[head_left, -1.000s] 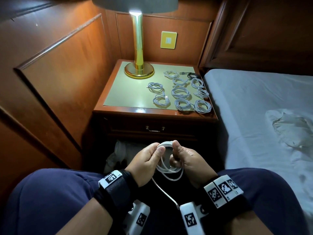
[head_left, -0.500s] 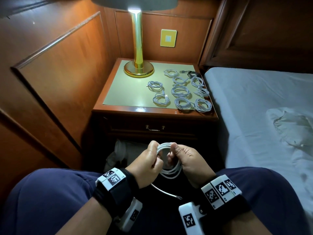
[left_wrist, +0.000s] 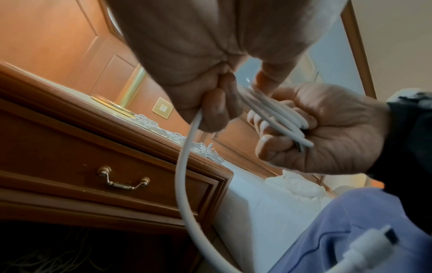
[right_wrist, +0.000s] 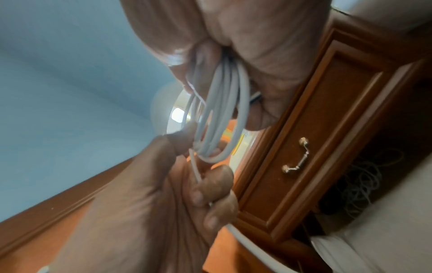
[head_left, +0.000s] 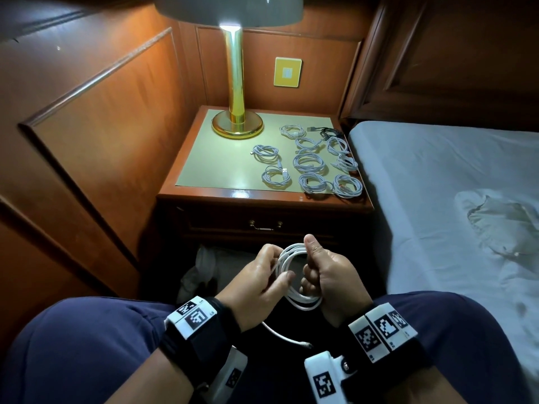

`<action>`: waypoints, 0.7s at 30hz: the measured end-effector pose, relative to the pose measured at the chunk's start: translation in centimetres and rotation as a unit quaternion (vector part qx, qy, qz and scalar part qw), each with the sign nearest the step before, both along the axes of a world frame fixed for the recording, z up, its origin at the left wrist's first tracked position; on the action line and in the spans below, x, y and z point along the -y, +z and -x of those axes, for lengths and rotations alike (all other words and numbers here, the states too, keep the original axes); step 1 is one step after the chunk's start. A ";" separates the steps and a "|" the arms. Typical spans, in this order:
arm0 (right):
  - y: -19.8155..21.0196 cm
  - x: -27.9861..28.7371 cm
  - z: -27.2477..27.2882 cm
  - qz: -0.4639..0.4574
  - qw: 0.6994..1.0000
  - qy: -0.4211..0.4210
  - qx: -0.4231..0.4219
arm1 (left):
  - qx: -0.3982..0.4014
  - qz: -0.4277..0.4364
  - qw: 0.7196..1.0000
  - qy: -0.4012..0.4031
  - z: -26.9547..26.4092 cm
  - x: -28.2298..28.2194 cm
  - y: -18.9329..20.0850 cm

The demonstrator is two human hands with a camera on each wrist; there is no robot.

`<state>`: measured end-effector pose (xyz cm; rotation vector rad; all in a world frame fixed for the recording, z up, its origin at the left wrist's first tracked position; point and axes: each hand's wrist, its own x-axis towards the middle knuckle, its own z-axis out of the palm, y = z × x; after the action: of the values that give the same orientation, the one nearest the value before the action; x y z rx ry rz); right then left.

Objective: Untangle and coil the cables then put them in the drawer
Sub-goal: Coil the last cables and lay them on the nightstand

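Observation:
Above my lap I hold a white cable (head_left: 291, 258) wound into a coil of several loops. My right hand (head_left: 323, 272) grips the coil's right side, thumb up, fingers curled round the strands (left_wrist: 280, 118). My left hand (head_left: 262, 278) pinches the loose strand (left_wrist: 187, 166) at the coil's left edge. A short free tail with its plug (head_left: 303, 344) hangs under my wrists. The drawer (head_left: 264, 225) of the nightstand is closed, brass handle (left_wrist: 124, 180) showing. Several coiled white cables (head_left: 309, 164) lie on the nightstand top.
A brass lamp (head_left: 236, 123) stands at the back left of the nightstand top (head_left: 210, 170). A bed (head_left: 437, 199) with a grey sheet runs along the right. Wood panelling closes the left. More loose cables (right_wrist: 360, 177) lie in the dark space under the drawer.
The free tail has grown shorter as another loop went onto the coil. My right thumb has risen above the coil and my left hand has slid along the strand.

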<state>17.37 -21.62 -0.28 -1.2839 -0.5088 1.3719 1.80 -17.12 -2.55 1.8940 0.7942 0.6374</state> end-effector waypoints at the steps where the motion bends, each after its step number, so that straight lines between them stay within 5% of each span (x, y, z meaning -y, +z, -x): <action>1: 0.3 -0.4 -0.3 -0.004 1.000 -0.016 0.003 | 0.012 0.000 1.000 0.012 0.2 -0.4 0.1; 10: 4.7 -6.2 -2.9 -0.090 0.995 0.010 -0.033 | 0.035 -0.103 0.982 0.154 0.3 -7.8 3.2; 16: 4.1 -11.4 -4.9 -0.082 0.992 -0.006 -0.097 | 0.151 0.083 0.965 0.195 -4.4 -12.7 3.9; 21: 1.9 -12.8 -6.3 -0.082 0.996 -0.022 -0.024 | 0.230 0.175 0.938 0.192 -7.9 -14.0 3.7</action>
<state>23.68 -8.84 1.62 -1.1196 -0.5444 1.2940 9.75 -3.09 1.18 1.2047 0.9013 1.0569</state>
